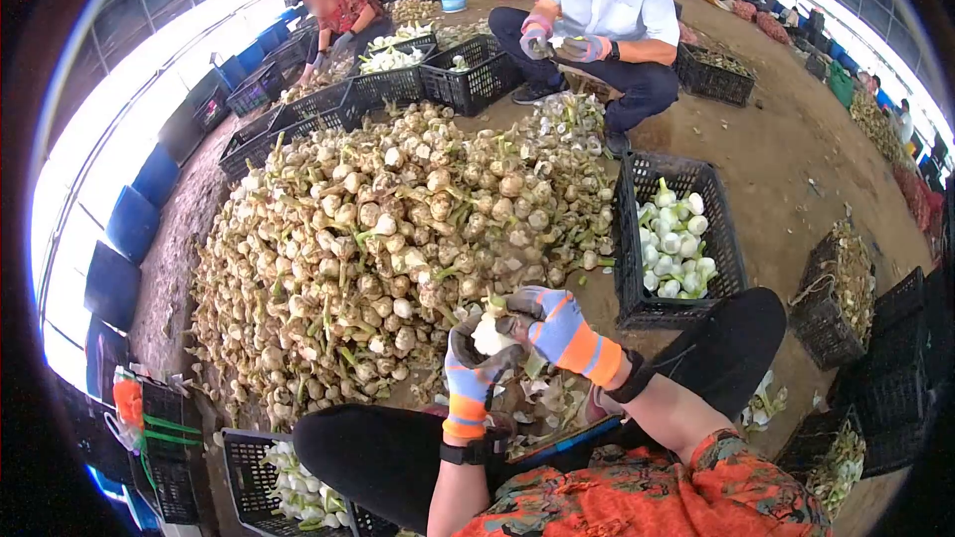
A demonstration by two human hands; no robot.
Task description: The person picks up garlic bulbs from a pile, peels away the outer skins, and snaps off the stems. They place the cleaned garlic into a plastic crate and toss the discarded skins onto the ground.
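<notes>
Both my hands wear work gloves with dark palms and blue and orange backs. Between them is a white, peeled garlic bulb with a short green stem pointing up. My left hand cups the bulb from the left and below. From the right, my right hand grips it near the top, fingers closed round it. Just beyond lies a large heap of unpeeled garlic bulbs, brown and dirty. Loose peelings are scattered on the ground below my hands.
A black crate of cleaned white garlic stands to the right; another crate with garlic is at lower left. Across the heap a gloved person squats holding something pale. More crates, blue barrels and workers surround the heap.
</notes>
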